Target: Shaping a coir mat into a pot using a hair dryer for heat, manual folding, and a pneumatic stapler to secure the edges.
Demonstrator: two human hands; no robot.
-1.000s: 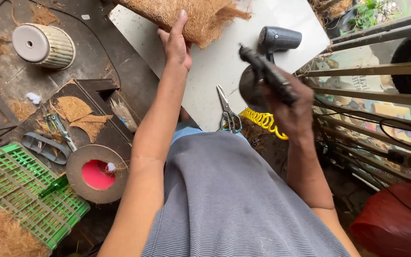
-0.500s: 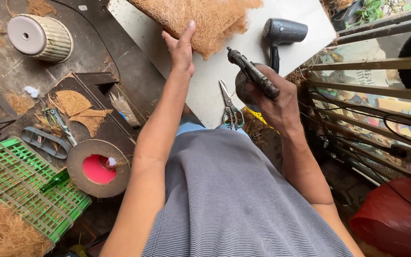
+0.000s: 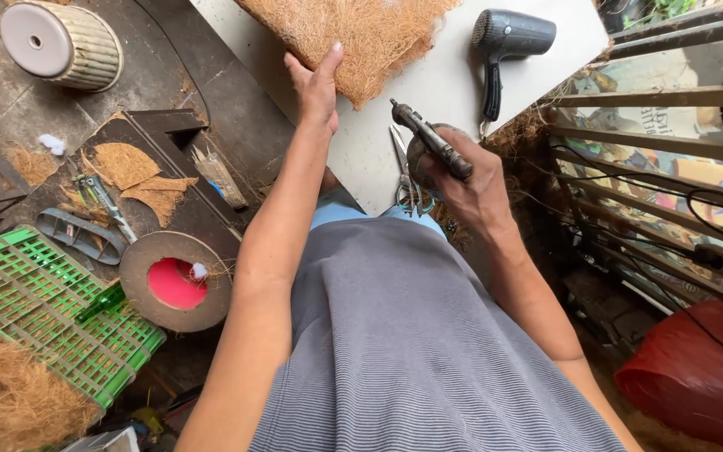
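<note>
Head view: left hand (image 3: 318,82) lies flat on the fibre mat (image 3: 360,32) on the far white board (image 3: 453,79). Right hand (image 3: 466,180) grips a spray gun (image 3: 430,140), nozzle toward the mat. Risk: spray catches the near fingers, or the mat slips.

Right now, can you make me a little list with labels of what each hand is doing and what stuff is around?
left hand: left hand lies flat on the brown fibre mat
right hand: right hand grips a dark spray gun, nozzle pointing toward the mat
work surface: white board
on the board: black hair dryer; scissors, partly behind the spray gun
left side: ribbed pot on its side, green crate, cardboard ring with a pink centre
lower right: red bag
</note>
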